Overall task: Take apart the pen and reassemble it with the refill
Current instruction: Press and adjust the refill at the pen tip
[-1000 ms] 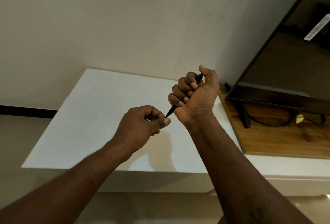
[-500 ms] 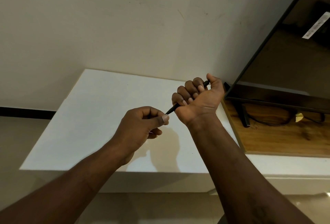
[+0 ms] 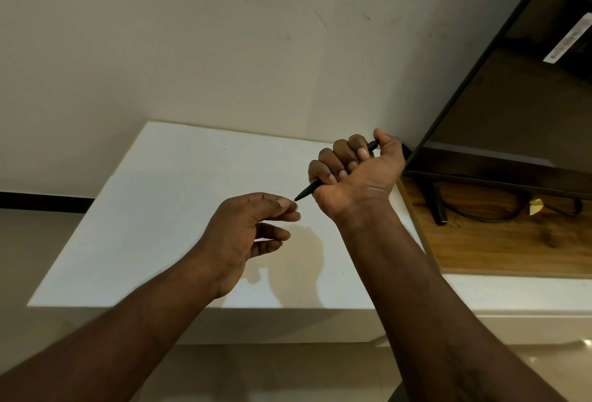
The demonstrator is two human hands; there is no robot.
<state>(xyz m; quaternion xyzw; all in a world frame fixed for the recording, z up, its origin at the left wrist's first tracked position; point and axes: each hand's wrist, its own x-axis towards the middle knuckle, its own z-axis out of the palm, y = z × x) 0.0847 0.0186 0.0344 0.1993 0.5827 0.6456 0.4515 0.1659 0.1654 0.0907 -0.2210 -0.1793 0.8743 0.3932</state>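
Black pen [image 3: 308,192], position? (K)

Held in the air above the white table [image 3: 144,225]. Left hand [image 3: 246,235] is nearest the camera: thumb and forefinger brought together right at the pen's tip, the other fingers loosely spread. Whether that pinch has the tip or only touches it, cannot tell. (M)

Right hand? (K)

Just behind. Right hand [image 3: 355,177] is fisted round the barrel, four fingers curled, thumb at the top end. The tip points down-left toward the left hand. (M)

Progress? (K)

Judgement: early. The pen looks whole. No loose part and no refill in view, in either hand or on the table. Disassembly is not yet done; pulling the refill and reassembly both remain. Likely step in hand: working the tip end loose. (M)

Behind? (K)

Wood board [image 3: 480,251] to the right of the table, carrying a TV [image 3: 528,106] on its stand and a dark cable [image 3: 499,217]. Plain wall [image 3: 224,49] beyond. (M)
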